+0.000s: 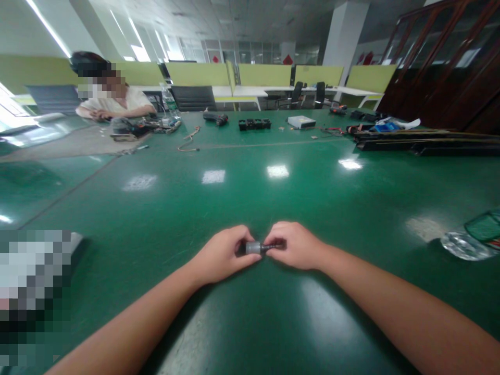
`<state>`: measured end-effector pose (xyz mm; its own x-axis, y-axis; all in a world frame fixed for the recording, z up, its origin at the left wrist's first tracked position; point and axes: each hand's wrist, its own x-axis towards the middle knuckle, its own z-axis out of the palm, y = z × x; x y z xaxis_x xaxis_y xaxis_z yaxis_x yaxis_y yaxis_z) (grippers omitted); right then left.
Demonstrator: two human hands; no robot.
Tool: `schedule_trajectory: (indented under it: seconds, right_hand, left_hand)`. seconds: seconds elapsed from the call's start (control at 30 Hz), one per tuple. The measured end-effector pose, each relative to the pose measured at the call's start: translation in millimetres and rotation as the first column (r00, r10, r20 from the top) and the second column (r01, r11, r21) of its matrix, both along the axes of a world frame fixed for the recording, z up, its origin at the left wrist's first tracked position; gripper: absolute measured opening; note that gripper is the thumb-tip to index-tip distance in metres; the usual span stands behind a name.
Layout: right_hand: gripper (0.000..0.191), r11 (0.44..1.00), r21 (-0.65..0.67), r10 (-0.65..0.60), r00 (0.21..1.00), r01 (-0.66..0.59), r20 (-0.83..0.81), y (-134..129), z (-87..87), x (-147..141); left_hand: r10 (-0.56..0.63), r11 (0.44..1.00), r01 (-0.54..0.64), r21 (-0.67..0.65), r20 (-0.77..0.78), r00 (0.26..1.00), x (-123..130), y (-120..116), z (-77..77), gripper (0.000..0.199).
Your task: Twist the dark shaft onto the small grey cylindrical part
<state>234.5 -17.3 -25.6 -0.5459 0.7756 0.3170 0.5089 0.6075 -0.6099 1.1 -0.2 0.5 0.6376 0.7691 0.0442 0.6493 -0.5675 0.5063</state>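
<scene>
Low in the middle of the view, a small grey cylindrical part (253, 248) with a thin dark shaft (276, 245) lies level between my two hands, just over the green tabletop (250, 203). My left hand (226, 251) is closed round the cylinder, thumb below and fingers above. On the other side, the fingers of my right hand (295, 245) pinch the dark shaft close to where it meets the cylinder. The shaft's far end is partly hidden in my right palm.
A plastic bottle (469, 245) lies at the right edge; a blurred pale object (39, 271) is at the left. Farther back are a black drill-like tool (215, 119), a black block (254, 124), a silver box (301, 122) and dark strips (425, 143). A person (117, 101) sits back left.
</scene>
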Motion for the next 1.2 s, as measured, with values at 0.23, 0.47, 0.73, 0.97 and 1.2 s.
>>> schedule_trajectory:
  seconds: [0.23,0.47,0.73,0.97,1.2]
  right_hand:
    - [0.007,1.000,0.000,-0.003,1.000,0.003,0.002,-0.5,1.2,0.1]
    - [0.006,1.000,-0.020,0.002,1.000,-0.002,0.014,-1.0,2.6,1.0]
    - [0.006,1.000,-0.018,-0.009,1.000,0.009,0.021,-1.7,3.8,2.5]
    - [0.006,1.000,-0.007,-0.016,1.000,0.017,0.026,-3.3,5.0,4.0]
    - [0.006,1.000,-0.005,-0.021,0.999,0.021,0.038,-5.6,7.0,4.7]
  left_hand:
    - [0.000,1.000,0.000,-0.004,0.000,1.000,-0.7,-0.1,-0.9,0.027]
    - [-0.010,1.000,0.010,0.004,-0.002,1.000,-0.7,0.1,-0.1,0.028]
    - [-0.002,1.000,0.002,0.002,-0.012,1.000,-1.0,-0.7,-0.1,0.029]
    - [-0.006,1.000,0.006,0.003,-0.011,1.000,-0.5,-1.8,-0.1,0.029]
    - [-0.008,1.000,0.008,0.017,-0.010,1.000,-1.4,-3.0,-0.3,0.027]
